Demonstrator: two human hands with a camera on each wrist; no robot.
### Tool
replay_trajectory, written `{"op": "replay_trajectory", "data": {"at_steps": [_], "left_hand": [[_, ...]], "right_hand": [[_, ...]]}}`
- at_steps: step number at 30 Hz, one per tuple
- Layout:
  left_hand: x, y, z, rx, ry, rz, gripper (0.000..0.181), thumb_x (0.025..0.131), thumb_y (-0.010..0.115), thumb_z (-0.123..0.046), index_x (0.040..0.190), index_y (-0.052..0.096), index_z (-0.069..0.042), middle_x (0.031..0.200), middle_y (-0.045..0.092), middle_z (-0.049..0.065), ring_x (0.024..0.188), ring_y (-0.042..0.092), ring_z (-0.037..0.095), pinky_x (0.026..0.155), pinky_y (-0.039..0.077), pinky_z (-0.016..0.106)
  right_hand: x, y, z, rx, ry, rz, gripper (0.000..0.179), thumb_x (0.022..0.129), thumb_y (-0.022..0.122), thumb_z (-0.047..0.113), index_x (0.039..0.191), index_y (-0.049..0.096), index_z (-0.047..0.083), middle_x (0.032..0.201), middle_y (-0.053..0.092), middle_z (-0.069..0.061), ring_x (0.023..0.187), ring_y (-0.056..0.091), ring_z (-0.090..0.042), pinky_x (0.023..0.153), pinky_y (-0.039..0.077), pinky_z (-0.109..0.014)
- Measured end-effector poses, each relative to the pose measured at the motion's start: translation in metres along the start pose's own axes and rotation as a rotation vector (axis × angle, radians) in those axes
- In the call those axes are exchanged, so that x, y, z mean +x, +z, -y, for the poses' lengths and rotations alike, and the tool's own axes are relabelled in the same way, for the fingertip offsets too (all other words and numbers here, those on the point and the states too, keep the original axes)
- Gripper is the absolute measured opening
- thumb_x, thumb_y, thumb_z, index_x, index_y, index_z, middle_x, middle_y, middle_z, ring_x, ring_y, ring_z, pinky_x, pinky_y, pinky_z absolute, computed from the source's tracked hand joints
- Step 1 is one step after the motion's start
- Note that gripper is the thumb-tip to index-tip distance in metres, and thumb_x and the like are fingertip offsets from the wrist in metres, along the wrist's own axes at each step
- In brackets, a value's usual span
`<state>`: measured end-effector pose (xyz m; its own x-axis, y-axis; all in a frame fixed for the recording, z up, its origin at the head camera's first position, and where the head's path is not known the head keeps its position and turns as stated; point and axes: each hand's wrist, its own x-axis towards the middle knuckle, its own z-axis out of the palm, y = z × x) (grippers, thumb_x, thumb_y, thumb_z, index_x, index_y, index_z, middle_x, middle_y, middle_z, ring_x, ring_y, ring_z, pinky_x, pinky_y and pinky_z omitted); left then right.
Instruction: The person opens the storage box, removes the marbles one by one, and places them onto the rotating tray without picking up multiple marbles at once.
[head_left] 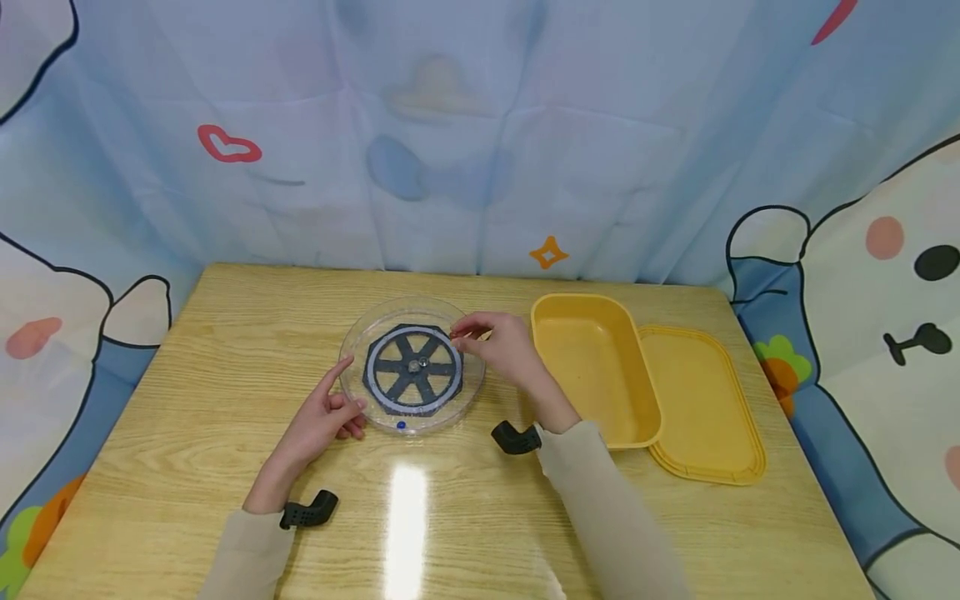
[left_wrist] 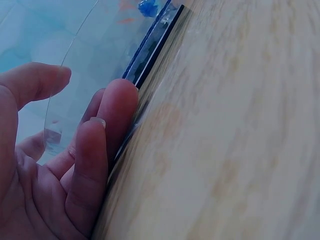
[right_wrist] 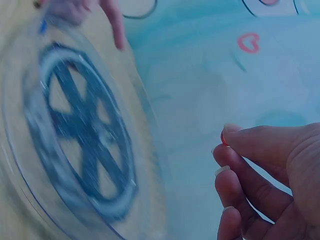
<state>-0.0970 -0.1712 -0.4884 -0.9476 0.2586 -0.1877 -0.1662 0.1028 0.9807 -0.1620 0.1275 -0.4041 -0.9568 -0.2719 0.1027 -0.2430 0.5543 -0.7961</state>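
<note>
A clear round dish (head_left: 351, 333) stands on the table, with a dark six-spoked wheel-shaped piece (head_left: 390, 366) ringed in light grey inside its outline. Near the front of the dish lies a small blue bead (head_left: 401, 425). My left hand (head_left: 318, 423) holds the dish at its left front rim, thumb over the edge and several fingers curled by the wall; its index finger points outward along the rim. Above the right side of the dish, my right hand (head_left: 504, 343) pinches a small red bead (right_wrist: 224, 139) between thumb and index finger, mostly covered by the fingertips.
Right of the dish stands a yellow tub (head_left: 600, 367), and a yellow lid (head_left: 708, 400) lies flat beside it, partly under the tub's edge. A patterned blue curtain (head_left: 480, 150) hangs behind the wooden table (head_left: 195, 400).
</note>
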Motion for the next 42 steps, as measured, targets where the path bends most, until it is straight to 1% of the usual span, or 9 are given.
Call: {"op": "replay_trajectory", "data": {"at_steps": [5, 11, 14, 22, 25, 29, 32, 37, 42], "left_hand": [[0.0, 0.0, 0.001, -0.002, -0.008, -0.002, 0.074, 0.1, 0.06, -0.009, 0.16, 0.018, -0.02, 0.082, 0.067, 0.02, 0.067, 0.068, 0.025, 0.06, 0.055, 0.029], [-0.001, 0.0, 0.0, 0.015, -0.005, -0.002, 0.075, 0.1, 0.06, -0.009, 0.161, 0.017, -0.019, 0.082, 0.066, 0.02, 0.067, 0.068, 0.025, 0.06, 0.054, 0.029], [-0.001, 0.0, -0.002, 0.02, -0.009, -0.004, 0.075, 0.1, 0.061, -0.01, 0.161, 0.018, -0.02, 0.082, 0.066, 0.02, 0.067, 0.068, 0.025, 0.06, 0.054, 0.029], [0.0, 0.001, -0.001, -0.003, -0.002, 0.007, 0.076, 0.1, 0.061, -0.009, 0.161, 0.016, -0.018, 0.082, 0.066, 0.021, 0.066, 0.068, 0.024, 0.06, 0.055, 0.03], [0.0, 0.001, -0.001, 0.005, -0.004, 0.006, 0.076, 0.1, 0.06, -0.009, 0.161, 0.016, -0.019, 0.082, 0.066, 0.021, 0.066, 0.068, 0.025, 0.06, 0.055, 0.03], [0.0, 0.001, 0.0, 0.01, -0.005, 0.006, 0.075, 0.1, 0.06, -0.009, 0.161, 0.016, -0.019, 0.082, 0.066, 0.021, 0.066, 0.068, 0.024, 0.06, 0.055, 0.03], [-0.001, 0.002, -0.001, 0.002, -0.001, 0.009, 0.075, 0.1, 0.06, -0.008, 0.161, 0.016, -0.018, 0.082, 0.067, 0.021, 0.066, 0.068, 0.024, 0.06, 0.055, 0.03], [-0.001, 0.002, -0.002, -0.008, 0.014, 0.017, 0.075, 0.1, 0.06, -0.008, 0.161, 0.016, -0.018, 0.083, 0.067, 0.022, 0.065, 0.068, 0.025, 0.061, 0.056, 0.032], [-0.002, 0.001, -0.003, 0.003, 0.006, 0.012, 0.075, 0.101, 0.061, -0.01, 0.161, 0.016, -0.018, 0.082, 0.066, 0.021, 0.066, 0.068, 0.025, 0.06, 0.055, 0.031]], "right_hand": [[-0.007, 0.024, 0.007, 0.011, -0.011, 0.068, 0.012, 0.088, 0.078, 0.015, 0.1, 0.077, 0.013, 0.09, 0.071, 0.005, 0.082, 0.062, -0.015, 0.064, 0.05, -0.029], [-0.011, 0.04, 0.01, 0.021, -0.032, 0.111, 0.011, 0.089, 0.077, 0.014, 0.1, 0.077, 0.013, 0.089, 0.071, 0.006, 0.081, 0.062, -0.012, 0.063, 0.05, -0.028], [-0.011, 0.043, 0.01, 0.022, -0.031, 0.124, 0.012, 0.089, 0.077, 0.014, 0.1, 0.077, 0.013, 0.09, 0.07, 0.005, 0.082, 0.062, -0.012, 0.064, 0.05, -0.028], [-0.013, 0.04, 0.007, 0.006, 0.01, 0.137, 0.021, 0.091, 0.075, 0.017, 0.109, 0.076, 0.007, 0.095, 0.071, 0.001, 0.084, 0.063, -0.023, 0.06, 0.046, -0.027], [-0.012, 0.032, 0.007, 0.006, 0.02, 0.113, 0.021, 0.092, 0.075, 0.017, 0.109, 0.076, 0.007, 0.094, 0.072, 0.0, 0.083, 0.063, -0.025, 0.058, 0.045, -0.027], [-0.01, 0.016, 0.006, 0.031, 0.044, 0.075, 0.02, 0.092, 0.074, 0.014, 0.11, 0.076, 0.006, 0.097, 0.072, -0.003, 0.087, 0.063, -0.025, 0.061, 0.047, -0.027], [-0.011, -0.003, 0.007, 0.028, 0.072, 0.047, 0.019, 0.093, 0.073, 0.014, 0.111, 0.076, 0.008, 0.101, 0.072, -0.003, 0.088, 0.064, -0.025, 0.065, 0.05, -0.029], [-0.014, -0.037, 0.005, -0.019, 0.086, -0.013, 0.019, 0.093, 0.073, 0.015, 0.111, 0.076, 0.008, 0.105, 0.073, -0.004, 0.086, 0.064, -0.023, 0.071, 0.053, -0.035], [-0.017, -0.065, -0.012, -0.026, 0.088, -0.042, 0.021, 0.094, 0.072, 0.017, 0.113, 0.076, 0.009, 0.107, 0.073, -0.005, 0.087, 0.064, -0.022, 0.072, 0.052, -0.036]]}}
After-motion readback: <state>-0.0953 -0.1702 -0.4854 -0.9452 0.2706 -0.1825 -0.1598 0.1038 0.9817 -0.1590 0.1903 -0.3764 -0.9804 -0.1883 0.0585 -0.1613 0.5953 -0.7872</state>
